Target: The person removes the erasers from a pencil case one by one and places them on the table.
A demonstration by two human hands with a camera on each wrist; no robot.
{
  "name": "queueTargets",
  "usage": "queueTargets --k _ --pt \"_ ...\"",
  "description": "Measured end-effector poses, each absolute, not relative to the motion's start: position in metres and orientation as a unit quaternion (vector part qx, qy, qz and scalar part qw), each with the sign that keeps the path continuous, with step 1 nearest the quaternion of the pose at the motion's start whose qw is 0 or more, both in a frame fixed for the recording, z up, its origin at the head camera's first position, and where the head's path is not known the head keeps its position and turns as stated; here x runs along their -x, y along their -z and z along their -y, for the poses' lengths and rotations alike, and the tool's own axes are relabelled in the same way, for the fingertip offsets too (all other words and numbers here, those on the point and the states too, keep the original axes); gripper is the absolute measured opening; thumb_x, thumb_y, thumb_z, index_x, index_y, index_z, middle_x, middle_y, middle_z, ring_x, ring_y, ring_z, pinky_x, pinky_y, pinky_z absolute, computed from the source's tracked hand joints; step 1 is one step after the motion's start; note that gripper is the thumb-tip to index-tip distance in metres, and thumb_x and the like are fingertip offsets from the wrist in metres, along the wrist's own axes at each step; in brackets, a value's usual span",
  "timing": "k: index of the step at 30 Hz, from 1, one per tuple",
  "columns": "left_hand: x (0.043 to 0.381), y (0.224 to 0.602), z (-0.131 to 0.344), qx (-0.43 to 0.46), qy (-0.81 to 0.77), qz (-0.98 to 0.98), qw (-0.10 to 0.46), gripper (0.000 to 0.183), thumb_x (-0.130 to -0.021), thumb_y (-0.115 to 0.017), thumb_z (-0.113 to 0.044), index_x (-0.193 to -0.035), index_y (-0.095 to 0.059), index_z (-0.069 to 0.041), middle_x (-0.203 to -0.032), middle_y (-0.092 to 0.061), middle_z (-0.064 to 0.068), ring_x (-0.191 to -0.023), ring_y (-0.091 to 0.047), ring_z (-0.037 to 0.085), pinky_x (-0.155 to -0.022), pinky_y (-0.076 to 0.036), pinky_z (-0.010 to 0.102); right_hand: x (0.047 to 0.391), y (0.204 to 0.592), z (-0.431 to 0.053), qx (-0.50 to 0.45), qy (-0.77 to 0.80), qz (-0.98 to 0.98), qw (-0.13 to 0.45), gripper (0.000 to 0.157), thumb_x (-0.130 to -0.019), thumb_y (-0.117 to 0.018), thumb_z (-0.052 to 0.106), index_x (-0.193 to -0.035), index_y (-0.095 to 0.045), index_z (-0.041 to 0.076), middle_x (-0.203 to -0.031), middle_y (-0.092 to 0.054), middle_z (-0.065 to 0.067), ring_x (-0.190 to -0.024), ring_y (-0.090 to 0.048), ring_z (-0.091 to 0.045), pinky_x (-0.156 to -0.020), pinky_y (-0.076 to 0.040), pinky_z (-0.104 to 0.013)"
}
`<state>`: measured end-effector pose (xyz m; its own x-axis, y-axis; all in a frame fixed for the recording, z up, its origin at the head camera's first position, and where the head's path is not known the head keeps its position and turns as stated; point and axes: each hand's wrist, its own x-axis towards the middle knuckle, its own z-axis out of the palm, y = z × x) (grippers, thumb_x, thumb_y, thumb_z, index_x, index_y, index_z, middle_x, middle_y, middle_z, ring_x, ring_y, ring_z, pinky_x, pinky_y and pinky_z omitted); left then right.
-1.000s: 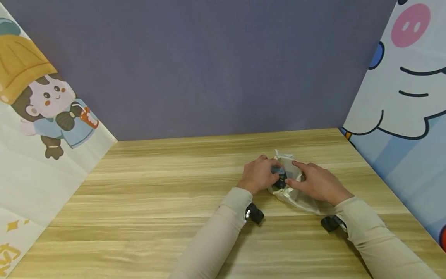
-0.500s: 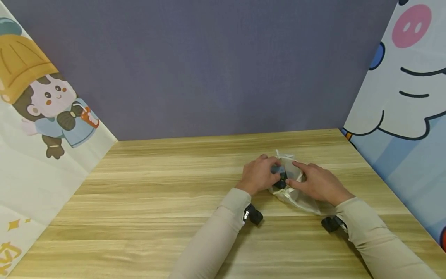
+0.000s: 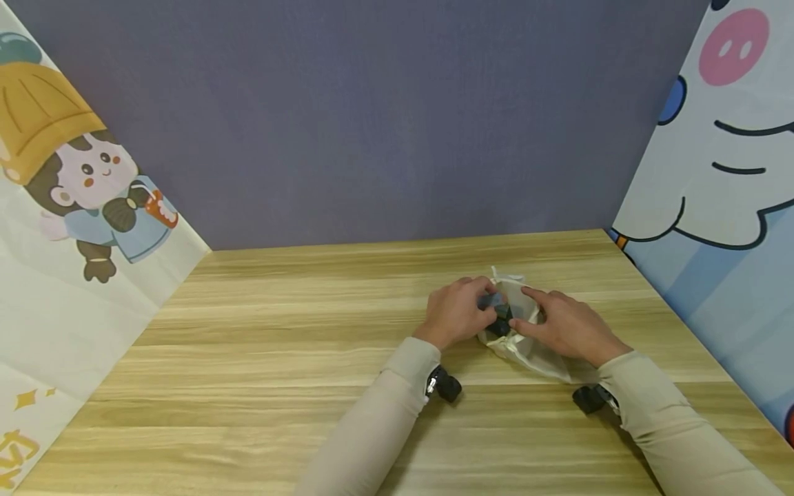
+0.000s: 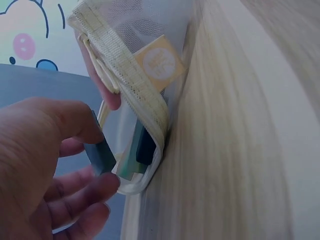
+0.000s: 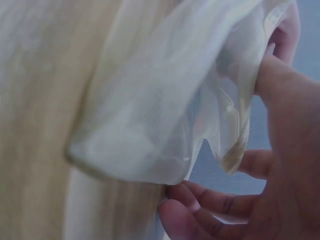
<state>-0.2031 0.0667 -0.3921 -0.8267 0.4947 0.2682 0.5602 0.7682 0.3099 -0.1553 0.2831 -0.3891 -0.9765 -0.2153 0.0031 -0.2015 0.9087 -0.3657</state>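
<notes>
Wood-grain tabletop (image 3: 279,351), a mesh bag (image 3: 527,356) spread wide, a blue-grey block (image 3: 490,301) pinched at its mouth

From the head view, a purple-grey backdrop (image 3: 372,124) rises at twelve o'clock beyond the boards. The bag lies towards four o'clock of centre. My left hand (image 3: 455,311) sits at nine o'clock of the bag's mouth, holding the blue-grey block; my right hand (image 3: 571,327) is at three o'clock, thumb and forefinger set well apart at the rim, spreading it. Inside, a navy block (image 3: 498,328) shows.

From the left wrist, the pinch is narrow: the blue-grey block is caught between my fingertips, just outside the mouth. At three o'clock of it, within the rim, a green block (image 4: 129,163) and the navy one lie against each other. At one o'clock is an orange square (image 4: 159,62) with a pale emblem; I cannot tell whether it is a label or something loose.

From the right wrist, the bag's sheer side fills nine o'clock of my hand, and my fingers hold its edge; their exact grip is partly hidden by the cloth.

I judge the step in hand to be passing a block through the mouth, though whether inward or outward I cannot tell. Either way, the next move calls for a steady right hand and a left pinch that clears the rim without snagging.
</notes>
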Motion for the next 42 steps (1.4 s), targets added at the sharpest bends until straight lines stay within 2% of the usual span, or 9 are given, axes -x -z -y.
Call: queueTargets --k 3,9,19,24,27,35,42 --pt "0.202 0.392 -0.063 0.282 0.200 0.933 0.094 0.026 -0.090 -0.067 -0.037 -0.116 -0.066 -0.034 -0.108 -0.068 -0.012 -0.078 -0.060 0.007 -0.062 -0.045 0.030 0.155 0.389 -0.282 0.109 0.187 -0.976 0.021 0.090 -0.093 -0.060 0.063 -0.152 -0.038 0.000 -0.093 -0.059 -0.009 -0.068 -0.053 -0.017 -0.056 -0.042 -0.036" --pt "0.202 0.393 -0.059 0.287 0.222 0.924 0.122 0.023 -0.089 -0.066 -0.037 -0.112 -0.068 -0.032 -0.100 -0.067 -0.013 -0.068 -0.054 0.003 -0.058 -0.042 0.026 0.155 0.388 -0.281 0.110 0.189 -0.976 0.024 0.091 -0.092 -0.060 0.063 -0.152 -0.038 -0.001 -0.089 -0.057 -0.006 -0.066 -0.051 -0.017 -0.056 -0.041 -0.036" --pt "0.201 0.394 -0.055 0.270 0.239 0.920 0.152 0.023 -0.086 -0.068 -0.038 -0.107 -0.070 -0.029 -0.097 -0.065 -0.017 -0.077 -0.058 0.001 -0.063 -0.046 0.026 0.156 0.388 -0.280 0.113 0.196 -0.974 0.031 0.096 -0.091 -0.055 0.070 -0.153 -0.037 -0.001 -0.089 -0.056 -0.006 -0.065 -0.051 -0.016 -0.056 -0.041 -0.036" --pt "0.201 0.392 -0.056 0.273 0.239 0.919 0.151 0.025 -0.086 -0.068 -0.037 -0.109 -0.070 -0.028 -0.100 -0.067 -0.016 -0.080 -0.060 0.001 -0.065 -0.047 0.026 0.157 0.388 -0.281 0.113 0.188 -0.975 0.028 0.095 -0.091 -0.058 0.068 -0.152 -0.038 0.000 -0.098 -0.060 -0.012 -0.070 -0.054 -0.018 -0.060 -0.043 -0.039" --pt "0.200 0.392 -0.055 0.275 0.241 0.919 0.149 0.026 -0.085 -0.068 -0.036 -0.109 -0.068 -0.028 -0.099 -0.066 -0.016 -0.077 -0.058 0.000 -0.064 -0.047 0.026 0.157 0.388 -0.281 0.111 0.189 -0.975 0.030 0.093 -0.091 -0.059 0.067 -0.153 -0.038 0.000 -0.100 -0.060 -0.012 -0.072 -0.054 -0.019 -0.060 -0.043 -0.040" --pt "0.200 0.391 -0.050 0.270 0.273 0.908 0.168 0.022 -0.082 -0.068 -0.034 -0.103 -0.067 -0.027 -0.093 -0.063 -0.018 -0.073 -0.055 -0.002 -0.061 -0.044 0.023 0.155 0.390 -0.282 0.113 0.193 -0.974 0.028 0.093 -0.091 -0.059 0.066 -0.152 -0.038 0.000 -0.089 -0.055 -0.006 -0.067 -0.049 -0.018 -0.057 -0.039 -0.036" --pt "0.201 0.388 -0.043 0.268 0.276 0.905 0.179 0.018 -0.082 -0.067 -0.036 -0.097 -0.063 -0.028 -0.088 -0.060 -0.020 -0.065 -0.051 -0.001 -0.058 -0.041 0.023 0.155 0.389 -0.281 0.114 0.199 -0.973 0.025 0.093 -0.091 -0.059 0.067 -0.152 -0.038 -0.001 -0.091 -0.056 -0.007 -0.067 -0.051 -0.017 -0.056 -0.040 -0.035"
